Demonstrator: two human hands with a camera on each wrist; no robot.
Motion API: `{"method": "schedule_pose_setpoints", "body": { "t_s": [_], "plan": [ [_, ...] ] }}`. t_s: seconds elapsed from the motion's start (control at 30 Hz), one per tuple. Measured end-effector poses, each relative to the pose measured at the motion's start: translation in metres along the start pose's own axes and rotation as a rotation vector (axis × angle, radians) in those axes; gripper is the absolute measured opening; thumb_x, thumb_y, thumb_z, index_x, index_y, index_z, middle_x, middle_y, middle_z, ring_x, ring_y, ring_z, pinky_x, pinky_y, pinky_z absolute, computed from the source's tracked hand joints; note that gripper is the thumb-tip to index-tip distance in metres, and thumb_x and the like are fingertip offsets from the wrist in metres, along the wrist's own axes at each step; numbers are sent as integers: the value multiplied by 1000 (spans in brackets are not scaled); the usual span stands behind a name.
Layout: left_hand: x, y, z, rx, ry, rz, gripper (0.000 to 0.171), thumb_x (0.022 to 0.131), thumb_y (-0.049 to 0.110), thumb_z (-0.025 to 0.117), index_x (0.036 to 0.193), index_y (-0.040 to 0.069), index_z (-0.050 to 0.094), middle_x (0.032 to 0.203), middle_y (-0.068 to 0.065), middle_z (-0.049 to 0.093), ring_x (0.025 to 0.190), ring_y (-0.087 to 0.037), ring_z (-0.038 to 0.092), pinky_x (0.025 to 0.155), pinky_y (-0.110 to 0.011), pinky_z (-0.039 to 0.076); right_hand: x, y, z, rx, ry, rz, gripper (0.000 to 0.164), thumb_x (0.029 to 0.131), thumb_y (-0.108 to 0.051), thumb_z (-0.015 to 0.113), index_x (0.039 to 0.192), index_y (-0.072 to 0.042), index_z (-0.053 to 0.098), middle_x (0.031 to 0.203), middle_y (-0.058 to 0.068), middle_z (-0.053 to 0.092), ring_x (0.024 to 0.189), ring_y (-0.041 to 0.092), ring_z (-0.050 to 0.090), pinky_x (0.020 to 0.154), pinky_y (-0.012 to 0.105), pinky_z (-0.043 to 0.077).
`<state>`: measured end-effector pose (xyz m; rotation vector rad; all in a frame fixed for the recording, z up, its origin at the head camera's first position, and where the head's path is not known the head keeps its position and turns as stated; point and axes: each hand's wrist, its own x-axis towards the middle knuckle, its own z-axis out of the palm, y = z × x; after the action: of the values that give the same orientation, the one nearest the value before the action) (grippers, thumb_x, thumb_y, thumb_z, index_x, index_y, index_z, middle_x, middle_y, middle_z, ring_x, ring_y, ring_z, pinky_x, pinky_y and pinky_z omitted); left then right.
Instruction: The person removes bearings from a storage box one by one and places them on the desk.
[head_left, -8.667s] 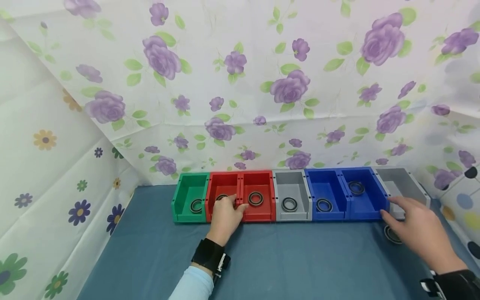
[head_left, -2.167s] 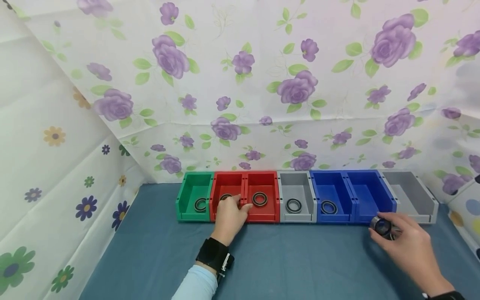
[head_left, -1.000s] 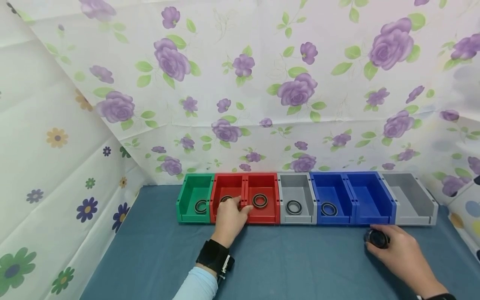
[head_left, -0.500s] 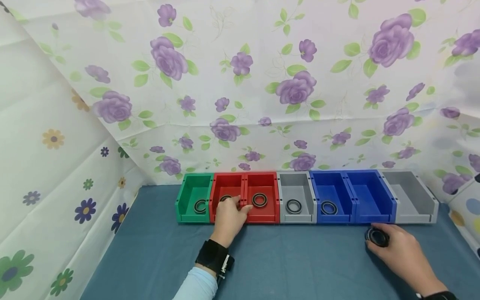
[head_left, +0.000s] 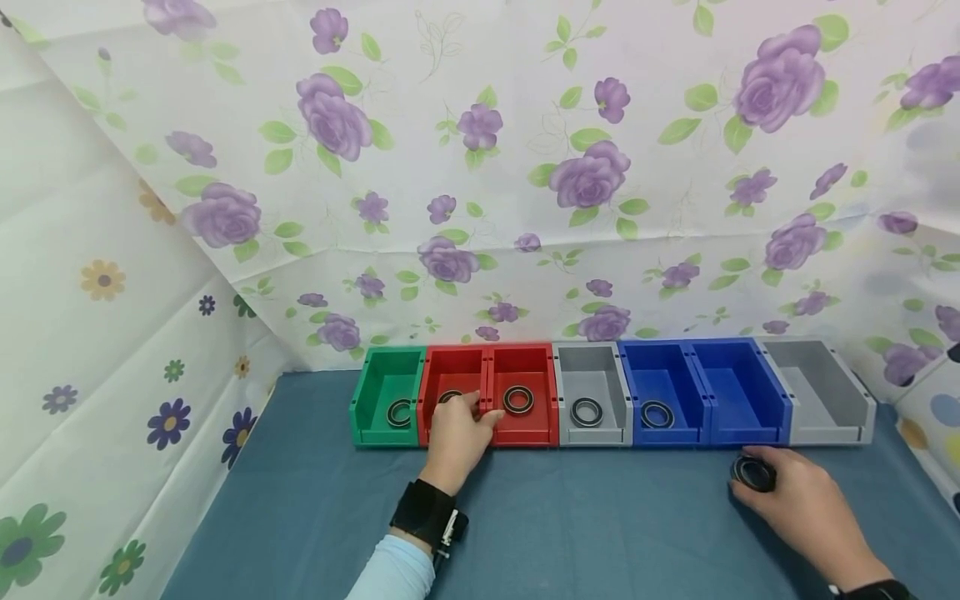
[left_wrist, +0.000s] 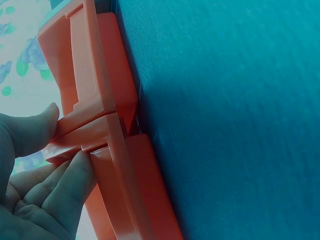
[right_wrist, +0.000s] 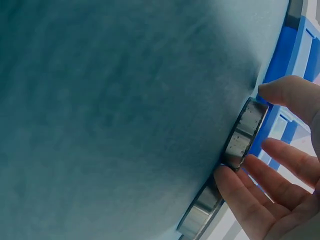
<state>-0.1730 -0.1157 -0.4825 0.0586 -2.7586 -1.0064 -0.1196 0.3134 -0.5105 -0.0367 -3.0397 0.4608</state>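
In the head view my left hand [head_left: 457, 437] pinches the adjoining walls of two red bins. The left wrist view shows its thumb on the right red bin [left_wrist: 82, 55] and its fingertips at the left red bin [left_wrist: 120, 185]. My right hand [head_left: 813, 512] grips a ball bearing [right_wrist: 245, 132] by its rim between thumb and fingers, low over the table in front of the right blue bin [head_left: 738, 375]. A second bearing [right_wrist: 200, 212] lies beside it on the cloth, under the fingers; the hand hides it in the head view.
The bins stand side by side against the floral backdrop [head_left: 480, 208]. Bearings lie in the green bin [head_left: 386, 375], both red bins, the middle grey bin [head_left: 592, 362] and the left blue bin [head_left: 656, 367]. At the right end is another grey bin [head_left: 817, 383].
Since the oldest frame, the bearing has left the right blue bin in my right hand and come down to the table in front. Over the last second both hands have stayed nearly still.
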Motion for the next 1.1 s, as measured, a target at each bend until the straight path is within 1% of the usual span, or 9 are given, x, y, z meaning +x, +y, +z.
{"method": "schedule_pose_setpoints", "body": {
  "t_s": [0.1,0.27,0.43,0.5,0.57,0.7,0.93,1.0,1.1],
  "plan": [
    [0,0,0,-4,-3,0,54,80,37,72,121,4,60,105,-7,64,85,-14,58,71,-25,50,1,-1,-1,-1,-3,-7,65,64,-40,80,110,1,62,103,26,59,92,42,55,74,58,44],
    [2,0,-1,-7,0,10,54,80,37,72,121,4,61,102,-7,65,80,-12,57,68,-22,49,5,-5,-5,-10,15,-21,62,66,-41,79,110,0,62,106,26,58,95,44,53,75,59,42],
    [3,0,-1,-9,-1,14,53,81,37,71,121,4,61,97,-5,65,74,-10,56,64,-20,48,11,-20,-17,-21,57,-48,58,69,-38,78,114,-4,62,110,26,56,95,44,53,71,58,43],
    [4,0,-2,-11,-1,11,53,80,36,72,121,4,61,95,-5,64,73,-10,55,62,-19,47,14,-28,-23,-9,94,-88,56,70,-35,78,115,-6,62,111,25,56,95,43,54,69,57,44],
    [4,0,-3,-14,-5,8,53,80,36,72,121,4,61,94,-5,64,71,-10,54,61,-19,47,17,-37,-28,14,149,-149,54,70,-32,78,115,-7,62,113,22,56,98,41,53,72,57,44],
    [2,0,-4,-12,-11,5,53,80,35,72,121,4,61,96,-6,65,72,-11,55,62,-20,48,23,-55,-34,63,231,-266,50,71,-28,78,114,-7,63,114,17,56,107,38,49,82,57,42],
    [0,0,-3,-17,-11,-1,53,80,36,72,121,4,61,101,-7,65,77,-13,57,67,-22,49,41,-85,-38,110,288,-411,53,71,-30,78,116,-9,63,126,12,51,117,33,42,90,54,39],
    [0,0,-3,-23,-12,0,53,80,35,72,121,4,61,102,-7,64,78,-13,57,67,-23,50,47,-91,-40,108,291,-452,54,72,-32,77,119,-9,61,129,12,49,120,32,40,92,53,38],
    [0,1,-2,-30,-9,5,53,80,34,72,121,4,61,103,-8,64,79,-13,58,68,-24,50,55,-100,-42,88,283,-491,60,73,-32,76,125,-9,57,135,14,45,125,33,36,96,55,33]
  ]
}}
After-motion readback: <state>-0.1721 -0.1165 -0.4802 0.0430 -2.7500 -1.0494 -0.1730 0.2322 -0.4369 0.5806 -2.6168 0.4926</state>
